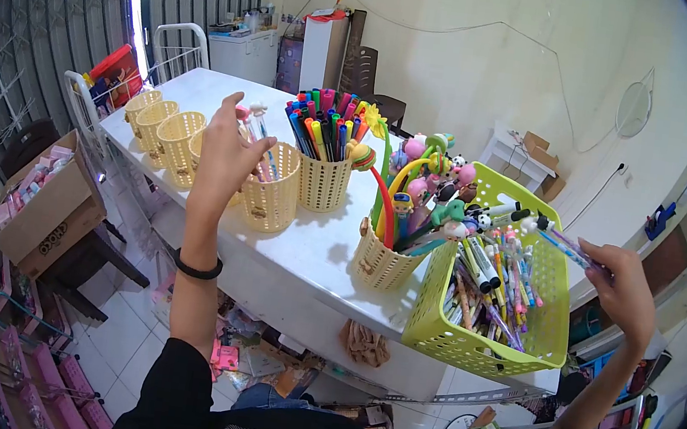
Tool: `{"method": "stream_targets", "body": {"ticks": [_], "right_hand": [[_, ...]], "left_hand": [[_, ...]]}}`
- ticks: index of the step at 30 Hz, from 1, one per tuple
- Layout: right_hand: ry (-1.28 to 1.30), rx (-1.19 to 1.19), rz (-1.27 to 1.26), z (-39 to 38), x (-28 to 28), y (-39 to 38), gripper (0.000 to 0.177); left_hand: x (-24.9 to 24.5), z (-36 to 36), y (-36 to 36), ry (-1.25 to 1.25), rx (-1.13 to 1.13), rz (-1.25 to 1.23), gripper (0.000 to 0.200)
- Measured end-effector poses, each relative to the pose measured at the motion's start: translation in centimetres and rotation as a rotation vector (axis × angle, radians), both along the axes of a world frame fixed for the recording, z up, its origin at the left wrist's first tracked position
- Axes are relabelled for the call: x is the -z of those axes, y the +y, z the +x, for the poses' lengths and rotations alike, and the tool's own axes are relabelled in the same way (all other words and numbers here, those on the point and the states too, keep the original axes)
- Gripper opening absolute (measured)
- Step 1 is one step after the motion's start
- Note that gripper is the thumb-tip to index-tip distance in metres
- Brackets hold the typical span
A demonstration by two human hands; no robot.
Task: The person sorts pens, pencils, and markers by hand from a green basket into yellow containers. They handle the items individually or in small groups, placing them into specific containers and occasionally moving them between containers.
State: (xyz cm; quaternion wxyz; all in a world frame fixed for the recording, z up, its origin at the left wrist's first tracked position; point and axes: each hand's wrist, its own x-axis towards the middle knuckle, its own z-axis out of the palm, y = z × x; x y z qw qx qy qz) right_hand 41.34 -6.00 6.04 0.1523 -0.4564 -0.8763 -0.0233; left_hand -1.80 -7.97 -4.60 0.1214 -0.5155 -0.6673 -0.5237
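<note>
My left hand point(233, 149) is over a cream woven plastic cup point(270, 199), thumb and fingers apart. A few pens with pink and white toppers point(257, 125) stand in that cup, right beside the hand, which partly hides them. My right hand point(624, 292) is closed on a few pale purple and blue pens point(567, 245) with panda-like toppers, held above the right side of a lime green basket point(481, 351). Inside the basket lie many loose pens point(493, 289) and several markers.
Another cream cup point(323, 185) holds colourful markers; a nearer one point(384, 264) is full of animal-topped pens. More cream cups point(179, 143) line the white table's point(312, 262) left side. A cardboard box point(52, 209) sits on a dark stool at left.
</note>
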Motion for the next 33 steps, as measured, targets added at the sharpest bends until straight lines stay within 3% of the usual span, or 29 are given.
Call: {"method": "stream_targets", "body": {"ticks": [3, 5, 6, 7, 8, 10, 12, 14, 15, 17, 21, 23, 24, 25, 28, 31, 33], "right_hand": [[0.042, -0.055, 0.093, -0.5, -0.7, -1.4, 0.032], [0.075, -0.039, 0.118, -1.4, -0.7, -2.3, 0.034], [0.243, -0.079, 0.13, -2.0, -0.3, -2.5, 0.036], [0.412, -0.119, 0.142, -2.6, 0.0, -2.9, 0.038], [0.411, -0.11, 0.15, -3.2, 0.3, -3.3, 0.038], [0.668, -0.264, 0.052, -4.5, 0.8, -4.1, 0.039], [0.706, -0.335, 0.023, -5.8, 1.2, -4.6, 0.039], [0.657, -0.492, 0.0, -7.2, 1.6, -5.1, 0.037], [0.583, -0.548, 0.027, -7.8, 1.5, -5.2, 0.037], [0.546, -0.587, 0.014, -8.7, 2.1, -5.4, 0.038], [0.423, -0.638, -0.072, -8.8, 2.0, -5.5, 0.037], [0.346, -0.804, -0.006, -7.6, 1.1, -3.7, 0.03], [0.368, -0.781, 0.077, -6.5, 0.9, -2.3, 0.028], [0.419, -0.643, 0.108, -5.3, 0.7, -1.2, 0.022], [0.535, -0.419, 0.113, -3.1, 2.3, 2.9, 0.018], [0.11, -0.17, -0.103, -2.0, 4.7, 6.2, 0.023], [-0.12, -0.027, -0.214, -2.2, 7.1, 7.8, 0.032]], "left_hand": [[0.0, 0.1, -0.4, 0.083, -0.011, 0.053, 0.045], [-1.5, 2.7, -1.7, -0.147, 0.034, 0.284, 0.03], [-2.0, 4.1, -2.4, -0.149, 0.045, 0.292, 0.03], [-2.4, 5.6, -3.5, -0.259, 0.245, 0.342, 0.026], [-2.9, 7.2, -4.6, -0.369, 0.444, 0.387, 0.022], [-3.9, 10.3, -7.0, -0.285, 0.748, 0.209, 0.022], [-5.0, 12.7, -7.8, -0.262, 1.068, 0.023, 0.025], [-5.4, 15.4, -7.9, -0.607, 1.266, -0.029, 0.028], [-5.3, 16.8, -7.6, -0.602, 1.26, -0.03, 0.028], [-4.7, 18.9, -6.7, -0.98, 1.339, 0.242, 0.023], [-4.2, 17.3, -6.1, -0.718, 1.295, 0.181, 0.015], [-4.3, 15.7, -5.9, -0.63, 1.252, 0.372, 0.014], [-4.8, 14.2, -6.5, -0.616, 1.109, 0.438, 0.015], [-5.0, 12.1, -6.8, -0.478, 0.949, 0.483, 0.017], [-5.0, 6.8, -7.3, -0.532, 0.486, 0.617, 0.016], [-4.3, 2.9, -6.3, -0.488, 0.355, 0.565, 0.017], [-3.7, 1.8, -5.3, -0.425, 0.186, 0.406, 0.02]]}}
